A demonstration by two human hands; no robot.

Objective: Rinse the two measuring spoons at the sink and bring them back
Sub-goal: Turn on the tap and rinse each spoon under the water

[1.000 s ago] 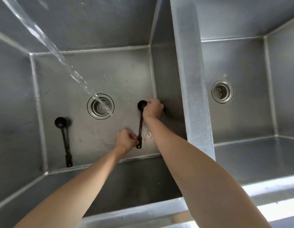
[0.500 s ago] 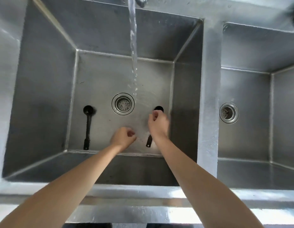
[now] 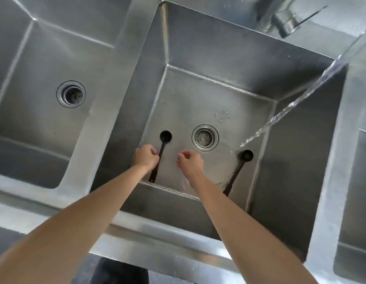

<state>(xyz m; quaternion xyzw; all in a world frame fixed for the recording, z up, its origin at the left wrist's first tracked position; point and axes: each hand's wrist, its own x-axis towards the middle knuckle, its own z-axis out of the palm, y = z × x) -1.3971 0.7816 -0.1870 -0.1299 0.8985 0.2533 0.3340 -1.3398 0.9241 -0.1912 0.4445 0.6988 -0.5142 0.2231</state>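
Left hand was curled around the handle of one black measuring spoon, gripping it about midway along, with the bowl sticking out beyond my knuckles toward the far side and the handle's tail showing below my wrist at the near wall of the basin. My right hand hung loosely curled in the middle of the basin floor, thumb and fingertips close together but holding nothing that I could see.

The second measuring spoon lay flat on the basin floor to the right of my right hand, apart from it, with the drain just beyond the gap between them. Its long axis ran near to far, tilted a little: bowl at the far end, handle end down by the near wall. The stream of water came in slantwise from the upper right, from the tap, and struck the floor just beside that spoon's bowl, washing over its handle.

My right hand was plainly the nearer one to it; I judged a short reach to the right, closing across the handle, would take it.

I could read no brand, label or writing on the spoons or the steel.
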